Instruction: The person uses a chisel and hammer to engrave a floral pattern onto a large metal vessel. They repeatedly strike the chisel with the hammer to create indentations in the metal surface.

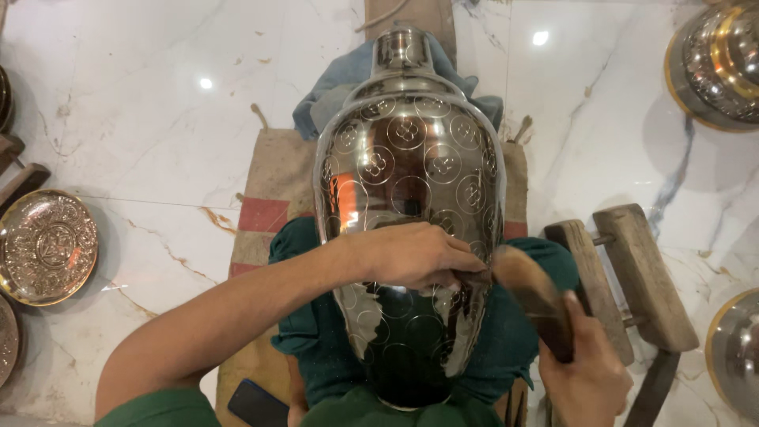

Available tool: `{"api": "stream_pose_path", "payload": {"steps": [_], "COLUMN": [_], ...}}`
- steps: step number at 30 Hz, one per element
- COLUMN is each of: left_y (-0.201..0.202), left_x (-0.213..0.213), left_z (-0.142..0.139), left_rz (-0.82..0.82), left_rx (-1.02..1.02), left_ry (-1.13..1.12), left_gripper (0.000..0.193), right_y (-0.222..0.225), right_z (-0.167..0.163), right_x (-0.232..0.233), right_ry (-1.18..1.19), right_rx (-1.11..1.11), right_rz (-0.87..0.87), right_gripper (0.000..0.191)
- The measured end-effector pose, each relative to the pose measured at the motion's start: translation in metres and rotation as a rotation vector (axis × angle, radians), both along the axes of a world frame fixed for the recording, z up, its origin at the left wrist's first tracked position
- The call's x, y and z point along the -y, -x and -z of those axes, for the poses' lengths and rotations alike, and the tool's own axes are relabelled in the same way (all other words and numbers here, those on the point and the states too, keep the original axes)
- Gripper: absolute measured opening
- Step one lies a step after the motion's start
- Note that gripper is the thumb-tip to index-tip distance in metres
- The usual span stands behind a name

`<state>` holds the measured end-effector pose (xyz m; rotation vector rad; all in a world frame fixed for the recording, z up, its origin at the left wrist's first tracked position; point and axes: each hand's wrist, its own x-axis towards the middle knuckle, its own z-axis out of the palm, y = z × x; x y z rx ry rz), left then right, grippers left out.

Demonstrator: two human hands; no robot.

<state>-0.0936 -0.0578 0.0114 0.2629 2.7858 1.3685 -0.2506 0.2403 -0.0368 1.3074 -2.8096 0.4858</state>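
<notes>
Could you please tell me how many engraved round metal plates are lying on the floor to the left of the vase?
2. One full engraved plate lies at the left edge on the marble floor; a second plate below it is cut off by the frame. Others may lie outside the view.

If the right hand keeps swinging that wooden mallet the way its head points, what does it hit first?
Most likely the thin tool pinched in the left hand against the metal vase. The mallet in the right hand aims up-left at it; depth is uncertain.
</notes>
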Motion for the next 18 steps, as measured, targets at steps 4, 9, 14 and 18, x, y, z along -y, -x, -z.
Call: {"api": "stream_pose_path", "payload": {"steps": [4, 9, 14, 18], "left_y": [0.005, -0.002, -0.011, -0.006], "left_x": [-0.001, 0.007, 0.013, 0.020], "left_z": [-0.004, -0.013, -0.017, -0.012], "left_rz": [0.050, -0.177, -0.276, -0.130], "left_rx": [-0.016, -0.163, 0.088, -0.064], "left_ry": [-0.032, -0.237, -0.140, -0.140], "left_gripper": [0.045, 0.038, 0.051, 0.046], "right_y": [-0.010, -0.007, -0.001, 0.005], "right_z": [0.019, 0.031, 0.025, 0.012], "right_x": [-0.006, -0.009, 0.004, 0.016], "right_ry": [0.525, 0.075, -0.039, -0.278], "right_rx": [0.419, 0.401, 0.437, 0.310], "right_rz": [0.046, 0.287, 0.071, -0.026], "right_gripper": [0.060, 0.087, 0.091, 0.084]}}
